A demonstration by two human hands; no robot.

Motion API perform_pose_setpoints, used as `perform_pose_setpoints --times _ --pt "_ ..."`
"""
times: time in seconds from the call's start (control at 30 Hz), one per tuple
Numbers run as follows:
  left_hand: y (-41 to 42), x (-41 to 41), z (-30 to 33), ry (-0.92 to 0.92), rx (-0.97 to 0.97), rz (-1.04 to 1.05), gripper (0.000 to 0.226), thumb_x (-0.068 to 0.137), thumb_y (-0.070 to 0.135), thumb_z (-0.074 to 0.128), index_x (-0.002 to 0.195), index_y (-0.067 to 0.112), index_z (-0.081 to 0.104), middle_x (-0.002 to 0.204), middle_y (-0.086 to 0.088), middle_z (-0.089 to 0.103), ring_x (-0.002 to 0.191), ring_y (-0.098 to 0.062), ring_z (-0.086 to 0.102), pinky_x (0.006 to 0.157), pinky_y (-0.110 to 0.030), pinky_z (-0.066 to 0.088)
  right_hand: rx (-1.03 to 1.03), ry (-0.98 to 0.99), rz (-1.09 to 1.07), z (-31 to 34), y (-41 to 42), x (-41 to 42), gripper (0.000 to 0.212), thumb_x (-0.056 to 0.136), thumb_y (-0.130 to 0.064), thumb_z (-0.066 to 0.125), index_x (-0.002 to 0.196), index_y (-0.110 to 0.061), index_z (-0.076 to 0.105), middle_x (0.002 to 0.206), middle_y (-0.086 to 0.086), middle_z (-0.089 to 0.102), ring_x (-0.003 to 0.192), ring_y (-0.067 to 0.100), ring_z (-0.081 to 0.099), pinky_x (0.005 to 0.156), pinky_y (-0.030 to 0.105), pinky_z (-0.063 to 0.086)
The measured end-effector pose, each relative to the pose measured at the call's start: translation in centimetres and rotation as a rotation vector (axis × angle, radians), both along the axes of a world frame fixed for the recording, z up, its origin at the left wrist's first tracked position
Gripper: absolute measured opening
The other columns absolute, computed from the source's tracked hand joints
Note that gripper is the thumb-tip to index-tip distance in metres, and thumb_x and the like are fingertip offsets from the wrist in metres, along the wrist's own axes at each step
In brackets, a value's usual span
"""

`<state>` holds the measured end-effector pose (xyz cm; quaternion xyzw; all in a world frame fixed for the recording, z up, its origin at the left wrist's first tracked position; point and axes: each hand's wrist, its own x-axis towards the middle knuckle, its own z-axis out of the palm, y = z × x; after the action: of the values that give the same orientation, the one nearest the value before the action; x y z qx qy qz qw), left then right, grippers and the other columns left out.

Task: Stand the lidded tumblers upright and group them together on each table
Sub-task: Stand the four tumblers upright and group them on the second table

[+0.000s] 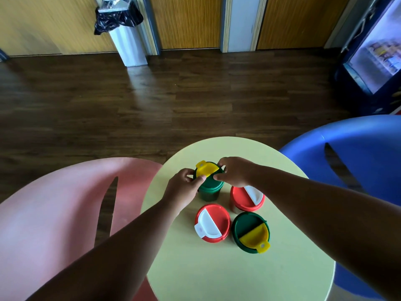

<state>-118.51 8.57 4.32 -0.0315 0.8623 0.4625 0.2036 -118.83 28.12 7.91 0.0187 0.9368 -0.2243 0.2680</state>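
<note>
Green and upright at the far side of the round yellow table (217, 279), 1 lidded tumbler (209, 187) is gripped at its rim by the left hand (184, 187) and right hand (233, 171), while 2 red tumblers (212, 222) and 1 more green tumbler (250, 232) stand just nearer.

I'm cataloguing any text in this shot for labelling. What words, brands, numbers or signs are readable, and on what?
None can be read.
Fridge at the far right: coloured packaging shows behind the glass, too blurred to read.
Four tumblers on the round table, among them the far green tumbler held by the left hand and right hand: no print visible on the lids.
Bin: no label visible.
</note>
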Motion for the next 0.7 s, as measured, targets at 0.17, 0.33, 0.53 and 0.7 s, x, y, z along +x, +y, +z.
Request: perform_pose_setpoints --times 0.17,0.33,0.53,0.7 --pt "-0.2 1.4 -0.1 0.008 -0.056 -0.016 0.035 0.087 0.05 0.07 0.107 0.022 0.067 0.084 0.003 0.073 0.081 -0.021 0.073 0.082 -0.043 0.059 0.058 0.015 0.058 0.1 0.0 1.4 0.05 0.094 -0.052 0.055 0.131 -0.019 0.053 0.122 0.003 0.064 0.112 0.024 0.057 0.096 0.04 0.043" --pt "-0.2 2.3 -0.4 0.023 -0.091 -0.022 0.035 0.085 0.052 0.07 0.105 0.023 0.067 0.084 0.004 0.073 0.084 -0.02 0.072 0.08 -0.039 0.058 0.079 0.033 0.071 -0.5 0.2 2.3 0.051 0.095 -0.053 0.052 0.134 -0.021 0.051 0.125 0.001 0.064 0.117 0.025 0.055 0.096 0.042 0.036" --pt "0.0 2.7 0.0 0.035 -0.116 -0.037 0.038 0.089 0.052 0.066 0.109 0.02 0.064 0.091 0.003 0.073 0.087 -0.021 0.071 0.078 -0.036 0.057 0.064 0.039 0.046 -0.2 0.0 2.8 0.051 0.097 -0.051 0.05 0.138 -0.021 0.048 0.126 0.003 0.064 0.121 0.025 0.054 0.098 0.042 0.035" --pt "-0.1 3.3 0.3 0.037 -0.121 -0.066 0.037 0.091 0.049 0.065 0.116 0.022 0.062 0.095 0.006 0.072 0.09 -0.016 0.068 0.072 -0.029 0.051 0.046 0.057 0.018 -0.1 0.1 3.7 0.052 0.096 -0.051 0.05 0.14 -0.024 0.045 0.124 0.001 0.065 0.119 0.025 0.055 0.099 0.043 0.034"
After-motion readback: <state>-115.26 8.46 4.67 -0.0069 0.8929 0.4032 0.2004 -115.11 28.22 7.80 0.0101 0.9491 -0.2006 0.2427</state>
